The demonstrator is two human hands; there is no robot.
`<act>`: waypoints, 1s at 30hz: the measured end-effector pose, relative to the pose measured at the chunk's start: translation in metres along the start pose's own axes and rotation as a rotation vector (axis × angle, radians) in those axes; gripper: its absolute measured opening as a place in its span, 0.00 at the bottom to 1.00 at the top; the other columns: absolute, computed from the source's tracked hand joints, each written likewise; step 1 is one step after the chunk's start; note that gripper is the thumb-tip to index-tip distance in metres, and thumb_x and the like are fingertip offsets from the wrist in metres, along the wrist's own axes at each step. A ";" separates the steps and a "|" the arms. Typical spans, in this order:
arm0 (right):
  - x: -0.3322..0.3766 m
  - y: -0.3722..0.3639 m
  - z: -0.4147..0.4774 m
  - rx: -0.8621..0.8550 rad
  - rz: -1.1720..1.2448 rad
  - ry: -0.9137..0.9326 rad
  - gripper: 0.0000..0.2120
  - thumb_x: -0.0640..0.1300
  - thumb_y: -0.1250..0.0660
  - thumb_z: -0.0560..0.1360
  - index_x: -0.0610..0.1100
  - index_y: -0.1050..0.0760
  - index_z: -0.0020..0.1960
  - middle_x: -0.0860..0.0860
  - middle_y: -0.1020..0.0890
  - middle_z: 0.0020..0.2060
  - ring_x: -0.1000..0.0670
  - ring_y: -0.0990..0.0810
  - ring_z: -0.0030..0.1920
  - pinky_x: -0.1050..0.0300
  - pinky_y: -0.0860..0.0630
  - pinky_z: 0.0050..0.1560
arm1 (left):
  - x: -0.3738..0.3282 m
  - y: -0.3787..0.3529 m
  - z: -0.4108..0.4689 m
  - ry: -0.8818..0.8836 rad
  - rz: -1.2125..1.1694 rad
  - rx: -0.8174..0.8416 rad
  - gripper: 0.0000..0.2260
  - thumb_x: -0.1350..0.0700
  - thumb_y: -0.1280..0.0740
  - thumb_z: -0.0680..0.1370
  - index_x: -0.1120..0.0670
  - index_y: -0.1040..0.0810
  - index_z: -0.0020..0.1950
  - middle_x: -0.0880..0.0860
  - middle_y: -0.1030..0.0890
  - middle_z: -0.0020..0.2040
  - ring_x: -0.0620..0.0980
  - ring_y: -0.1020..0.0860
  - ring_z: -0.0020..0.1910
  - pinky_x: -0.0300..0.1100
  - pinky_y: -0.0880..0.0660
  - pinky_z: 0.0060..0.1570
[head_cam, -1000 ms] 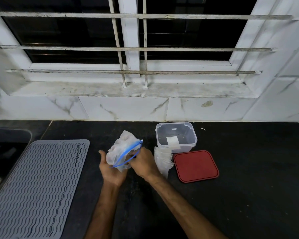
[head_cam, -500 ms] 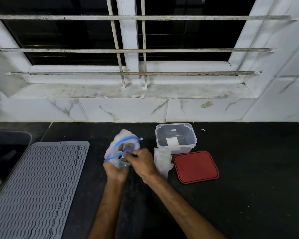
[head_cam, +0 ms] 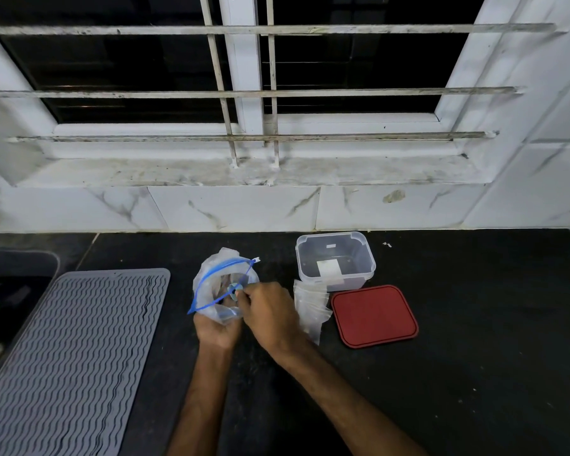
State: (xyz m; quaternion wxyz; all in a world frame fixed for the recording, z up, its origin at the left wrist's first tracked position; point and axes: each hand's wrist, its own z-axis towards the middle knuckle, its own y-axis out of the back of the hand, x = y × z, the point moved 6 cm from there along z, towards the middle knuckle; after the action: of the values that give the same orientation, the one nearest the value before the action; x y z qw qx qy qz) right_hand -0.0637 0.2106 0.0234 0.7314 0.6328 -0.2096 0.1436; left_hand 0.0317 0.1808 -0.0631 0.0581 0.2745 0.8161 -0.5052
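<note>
A clear zip bag with a blue seal strip (head_cam: pixel 211 284) stands open above the black counter (head_cam: pixel 474 357). My left hand (head_cam: pixel 216 332) grips it from below, around its lower part. At the bag's mouth my right hand (head_cam: pixel 270 315) pinches a small pale round object (head_cam: pixel 235 288). What else lies in the bag is too blurred to tell.
A clear plastic box (head_cam: pixel 335 260) stands open at the back, its red lid (head_cam: pixel 374 315) lying flat in front of it. Several empty clear bags (head_cam: pixel 310 307) lie between my right hand and the lid. A grey ribbed mat (head_cam: pixel 69 357) and a sink (head_cam: pixel 10 291) are to the left.
The bag has turned so that its mouth faces up and gapes wider. My left hand shifted under it. My right hand now pinches a small round object at the opening.
</note>
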 end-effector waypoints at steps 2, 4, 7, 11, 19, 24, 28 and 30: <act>0.004 -0.004 -0.002 0.075 -0.128 0.063 0.15 0.46 0.44 0.82 0.40 0.20 0.54 0.41 0.17 0.49 0.39 0.18 0.49 0.48 0.24 0.48 | 0.009 0.004 -0.003 0.023 0.026 -0.030 0.09 0.55 0.28 0.74 0.54 0.28 0.43 0.51 0.19 0.30 0.51 0.19 0.35 0.37 0.21 0.29; 0.006 -0.006 -0.004 0.109 -0.139 0.110 0.16 0.46 0.44 0.82 0.39 0.21 0.54 0.40 0.17 0.50 0.39 0.19 0.49 0.47 0.24 0.49 | 0.005 -0.001 -0.006 0.011 0.056 -0.051 0.07 0.60 0.35 0.79 0.54 0.26 0.41 0.51 0.18 0.34 0.54 0.20 0.42 0.31 0.23 0.31; -0.004 -0.008 -0.003 0.005 0.147 0.067 0.15 0.49 0.39 0.79 0.41 0.20 0.42 0.42 0.17 0.38 0.43 0.19 0.38 0.48 0.25 0.41 | -0.007 -0.011 -0.015 -0.047 0.132 -0.009 0.18 0.45 0.36 0.75 0.59 0.16 0.49 0.58 0.16 0.50 0.56 0.16 0.48 0.45 0.20 0.50; -0.031 -0.032 0.001 0.004 0.640 -0.143 0.15 0.48 0.31 0.73 0.38 0.22 0.34 0.44 0.19 0.30 0.47 0.23 0.31 0.48 0.24 0.37 | -0.012 -0.030 -0.018 -0.131 0.232 0.062 0.36 0.30 0.51 0.76 0.55 0.14 0.51 0.58 0.18 0.58 0.55 0.18 0.56 0.48 0.22 0.55; -0.046 -0.048 -0.011 0.239 1.213 -0.619 0.12 0.39 0.37 0.77 0.47 0.26 0.35 0.53 0.36 0.24 0.58 0.41 0.21 0.65 0.46 0.20 | -0.009 -0.039 -0.017 -0.182 0.323 0.063 0.38 0.30 0.52 0.77 0.60 0.27 0.68 0.60 0.24 0.67 0.59 0.27 0.67 0.53 0.31 0.67; -0.047 -0.049 -0.007 0.215 1.109 -0.520 0.14 0.41 0.35 0.77 0.48 0.26 0.33 0.55 0.32 0.22 0.58 0.38 0.21 0.64 0.42 0.21 | -0.009 -0.040 -0.013 -0.228 0.430 0.094 0.30 0.35 0.50 0.79 0.58 0.22 0.60 0.57 0.17 0.56 0.54 0.19 0.56 0.47 0.21 0.55; -0.040 -0.038 0.003 0.056 0.775 -0.172 0.08 0.40 0.32 0.74 0.41 0.20 0.36 0.56 0.22 0.28 0.60 0.26 0.29 0.67 0.30 0.33 | -0.006 -0.039 -0.017 -0.163 0.524 0.022 0.31 0.36 0.45 0.79 0.62 0.24 0.64 0.63 0.21 0.61 0.61 0.22 0.61 0.54 0.27 0.62; -0.037 -0.036 0.004 0.045 0.718 -0.121 0.09 0.39 0.32 0.73 0.38 0.21 0.35 0.55 0.25 0.27 0.61 0.29 0.27 0.68 0.34 0.32 | -0.006 -0.032 -0.014 -0.150 0.543 -0.064 0.29 0.38 0.45 0.80 0.62 0.23 0.62 0.64 0.20 0.60 0.60 0.20 0.58 0.52 0.24 0.57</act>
State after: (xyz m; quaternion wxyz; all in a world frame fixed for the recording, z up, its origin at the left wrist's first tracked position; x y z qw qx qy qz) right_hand -0.0792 0.2029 -0.0248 0.6064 0.5423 -0.4582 0.3581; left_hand 0.0232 0.1796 -0.0284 0.2600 0.4432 0.7215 -0.4641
